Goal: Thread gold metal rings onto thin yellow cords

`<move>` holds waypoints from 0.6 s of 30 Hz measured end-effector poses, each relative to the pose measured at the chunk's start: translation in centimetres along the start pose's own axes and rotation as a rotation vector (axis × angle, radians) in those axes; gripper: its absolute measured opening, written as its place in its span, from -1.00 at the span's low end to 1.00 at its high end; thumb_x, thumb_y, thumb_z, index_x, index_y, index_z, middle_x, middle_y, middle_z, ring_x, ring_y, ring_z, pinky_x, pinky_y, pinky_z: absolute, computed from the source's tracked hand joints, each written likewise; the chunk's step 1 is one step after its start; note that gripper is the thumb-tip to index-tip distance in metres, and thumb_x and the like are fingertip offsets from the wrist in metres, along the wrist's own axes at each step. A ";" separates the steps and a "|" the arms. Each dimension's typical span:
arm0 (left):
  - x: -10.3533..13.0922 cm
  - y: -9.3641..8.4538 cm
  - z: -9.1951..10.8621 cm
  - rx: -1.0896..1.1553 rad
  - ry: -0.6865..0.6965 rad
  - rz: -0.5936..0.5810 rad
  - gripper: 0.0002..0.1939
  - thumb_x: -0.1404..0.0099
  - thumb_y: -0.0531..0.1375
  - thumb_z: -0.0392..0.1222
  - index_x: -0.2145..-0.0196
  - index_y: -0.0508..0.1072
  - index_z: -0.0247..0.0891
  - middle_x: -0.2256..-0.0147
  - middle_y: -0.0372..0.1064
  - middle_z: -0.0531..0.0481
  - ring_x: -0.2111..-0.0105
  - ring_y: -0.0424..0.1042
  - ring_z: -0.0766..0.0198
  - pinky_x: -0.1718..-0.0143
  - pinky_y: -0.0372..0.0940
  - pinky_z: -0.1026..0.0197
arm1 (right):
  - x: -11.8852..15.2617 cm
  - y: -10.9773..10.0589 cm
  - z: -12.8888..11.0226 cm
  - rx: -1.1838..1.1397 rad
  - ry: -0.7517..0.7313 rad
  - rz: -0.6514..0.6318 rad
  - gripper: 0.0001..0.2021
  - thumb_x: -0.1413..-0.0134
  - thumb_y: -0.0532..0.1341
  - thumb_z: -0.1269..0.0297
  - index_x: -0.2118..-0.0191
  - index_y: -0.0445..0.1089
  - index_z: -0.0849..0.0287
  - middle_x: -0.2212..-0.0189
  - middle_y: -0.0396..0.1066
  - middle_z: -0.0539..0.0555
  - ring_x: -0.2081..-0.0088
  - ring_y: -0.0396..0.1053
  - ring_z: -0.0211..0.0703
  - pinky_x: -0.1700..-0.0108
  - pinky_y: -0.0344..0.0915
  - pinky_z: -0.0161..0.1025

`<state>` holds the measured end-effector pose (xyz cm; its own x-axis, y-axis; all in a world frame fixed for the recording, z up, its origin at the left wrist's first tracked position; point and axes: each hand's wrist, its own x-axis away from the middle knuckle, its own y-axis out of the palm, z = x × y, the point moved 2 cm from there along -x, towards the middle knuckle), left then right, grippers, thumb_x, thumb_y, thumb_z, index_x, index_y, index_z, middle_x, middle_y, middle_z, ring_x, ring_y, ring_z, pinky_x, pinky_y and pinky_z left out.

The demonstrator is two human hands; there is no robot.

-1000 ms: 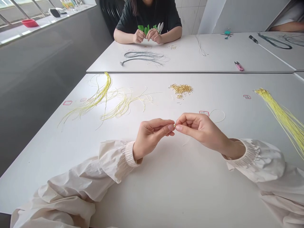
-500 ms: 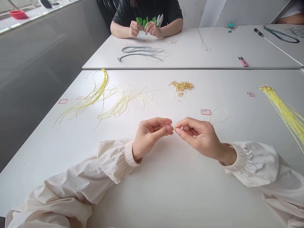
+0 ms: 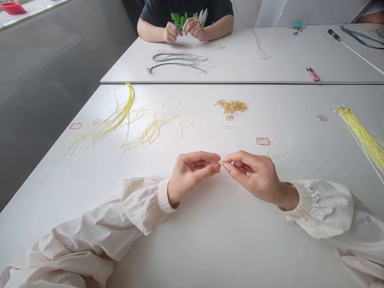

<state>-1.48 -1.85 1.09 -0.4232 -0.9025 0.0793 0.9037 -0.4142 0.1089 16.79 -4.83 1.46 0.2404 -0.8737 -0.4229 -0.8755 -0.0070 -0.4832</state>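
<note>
Near the middle of the white table, my left hand (image 3: pixel 193 174) and my right hand (image 3: pixel 255 176) meet fingertip to fingertip. My left thumb and fingers pinch a tiny gold fish hook, mostly hidden by the fingertips. Between thumb and forefinger, my right hand grips thin yellow fishing line (image 3: pixel 222 163) at the hook. A loop of this pale line (image 3: pixel 291 147) curves out on the table behind my right hand. Beyond the hands lies a pile of small gold fish hooks (image 3: pixel 232 106).
Loose yellow lines (image 3: pixel 150 134) and a yellow bundle (image 3: pixel 131 98) lie left; another bundle with hooks (image 3: pixel 357 128) lies right. Across the table seam, a co-worker's hands (image 3: pixel 183 30) work behind dark line bundles (image 3: pixel 180 58). Pink thread snips (image 3: pixel 313 74) and a black-capped pen (image 3: pixel 333 35) lie farther off.
The view has tilted and shifted slightly. My hands stay together, with small fingertip movement at the hook. The co-worker's hands have shifted a little.
</note>
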 end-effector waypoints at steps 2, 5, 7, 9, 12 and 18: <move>0.1 0.0 0.2 -0.086 0.073 0.001 -0.87 -0.16 0.38 -0.18 0.33 0.61 -0.26 0.31 0.56 -0.09 0.28 0.54 0.15 0.18 0.46 0.14 | 0.1 0.0 0.1 -0.020 0.017 0.002 -0.92 -0.20 0.18 0.43 0.29 0.39 0.13 0.62 0.05 -0.12 0.58 0.05 -0.39 0.53 0.09 -0.35; 0.2 0.1 0.2 -0.160 0.120 0.032 -0.90 -0.18 0.36 -0.19 0.33 0.62 -0.25 0.32 0.56 -0.08 0.29 0.54 0.17 0.20 0.46 0.16 | 0.1 0.1 0.3 -0.047 0.039 -0.006 -0.93 -0.20 0.18 0.43 0.28 0.39 0.13 0.62 0.05 -0.12 0.58 0.05 -0.39 0.52 0.10 -0.35; 0.2 0.1 0.2 -0.175 0.110 0.038 -0.90 -0.19 0.35 -0.19 0.34 0.61 -0.25 0.33 0.57 -0.07 0.32 0.55 0.18 0.22 0.46 0.17 | 0.2 0.1 0.4 -0.049 0.053 -0.012 -0.93 -0.20 0.18 0.42 0.27 0.40 0.13 0.61 0.05 -0.12 0.58 0.05 -0.38 0.52 0.11 -0.35; 0.3 0.2 0.2 -0.178 0.092 0.039 -0.90 -0.20 0.35 -0.18 0.35 0.60 -0.25 0.33 0.57 -0.06 0.35 0.55 0.19 0.24 0.46 0.19 | 0.2 0.1 0.4 -0.049 0.064 -0.016 -0.93 -0.20 0.18 0.40 0.27 0.40 0.12 0.61 0.06 -0.12 0.58 0.06 -0.38 0.52 0.11 -0.34; 0.4 0.2 0.2 -0.171 0.077 0.039 -0.90 -0.20 0.34 -0.18 0.35 0.59 -0.27 0.34 0.57 -0.06 0.37 0.55 0.21 0.28 0.46 0.21 | 0.2 0.1 0.5 -0.053 0.071 -0.018 -0.93 -0.21 0.19 0.40 0.28 0.41 0.12 0.61 0.07 -0.11 0.57 0.06 -0.38 0.52 0.12 -0.35; 0.3 0.2 0.2 -0.201 0.111 0.029 -0.92 -0.22 0.33 -0.23 0.35 0.59 -0.29 0.38 0.56 -0.04 0.39 0.55 0.25 0.30 0.46 0.26 | 0.1 0.2 0.4 -0.068 0.060 -0.016 -0.92 -0.19 0.19 0.45 0.28 0.41 0.15 0.61 0.05 -0.13 0.57 0.04 -0.40 0.52 0.11 -0.38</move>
<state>-1.46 -2.21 1.34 -0.3975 -0.9171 -0.0308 0.9148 -0.3934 -0.0921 16.78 -4.74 0.99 0.2306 -0.9006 -0.3683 -0.8988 -0.0521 -0.4353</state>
